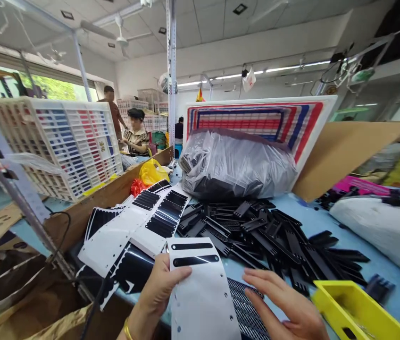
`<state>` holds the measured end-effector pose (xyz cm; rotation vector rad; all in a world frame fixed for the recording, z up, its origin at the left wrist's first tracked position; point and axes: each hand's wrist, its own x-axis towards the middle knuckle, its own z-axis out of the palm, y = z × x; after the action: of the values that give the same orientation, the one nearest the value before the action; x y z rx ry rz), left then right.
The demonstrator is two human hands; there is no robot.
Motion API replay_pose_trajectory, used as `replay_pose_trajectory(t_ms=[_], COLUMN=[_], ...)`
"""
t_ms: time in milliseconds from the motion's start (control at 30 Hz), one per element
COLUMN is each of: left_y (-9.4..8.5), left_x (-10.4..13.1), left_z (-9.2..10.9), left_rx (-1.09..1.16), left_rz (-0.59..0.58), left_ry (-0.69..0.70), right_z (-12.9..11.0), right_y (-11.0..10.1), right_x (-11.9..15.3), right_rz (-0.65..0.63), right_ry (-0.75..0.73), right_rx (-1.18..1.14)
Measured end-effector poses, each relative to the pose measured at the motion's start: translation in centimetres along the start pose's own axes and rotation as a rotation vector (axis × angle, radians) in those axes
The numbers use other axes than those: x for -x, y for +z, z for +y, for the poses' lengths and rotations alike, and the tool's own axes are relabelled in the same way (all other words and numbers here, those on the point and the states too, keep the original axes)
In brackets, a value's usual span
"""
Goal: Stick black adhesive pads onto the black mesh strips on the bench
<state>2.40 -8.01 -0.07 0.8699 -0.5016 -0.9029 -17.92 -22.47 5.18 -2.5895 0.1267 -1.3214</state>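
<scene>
My left hand point(161, 288) grips a white backing sheet point(200, 297), its thumb lying across the front. Two long black adhesive strips point(195, 246) sit at the sheet's top end, above a bare area with small holes along the edge. To the right, my right hand point(285, 307) is open, fingers stretched toward the sheet and apart from it. Below those fingers lies a dark piece with a patterned surface point(244, 302), partly hidden. Beyond both hands spreads a pile of black plastic pieces with notched ends point(256, 231). More white sheets with black strips point(164, 212) lie to the left.
A filled clear plastic bag point(238, 165) rests at the mouth of a tipped white crate point(316, 101). A yellow bin point(359, 307) stands at lower right, near a white sack point(384, 231). A wooden edge board point(76, 217) borders the left. Two people are in the background.
</scene>
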Motion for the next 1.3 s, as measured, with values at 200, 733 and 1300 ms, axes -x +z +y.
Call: replay_pose_trajectory(t_ms=[200,733,1300], left_y=[2.3,2.6,2.6], left_x=[2.2,3.5,4.3], left_z=[-1.5,-3.1,-4.3], left_rx=[0.024,-0.053,-0.155], left_rz=[-0.206,-0.011,-0.068], left_ry=[-0.101,-0.129,-0.154], right_z=[-3.2,-2.9,-3.1], right_y=[2.2,4.4,4.9], right_x=[-2.1,2.7,1.8], right_rz=[-0.058,-0.127,-0.272], right_ry=[-0.198,-0.003,0.693], right_rx=[0.094,-0.041,-0.502])
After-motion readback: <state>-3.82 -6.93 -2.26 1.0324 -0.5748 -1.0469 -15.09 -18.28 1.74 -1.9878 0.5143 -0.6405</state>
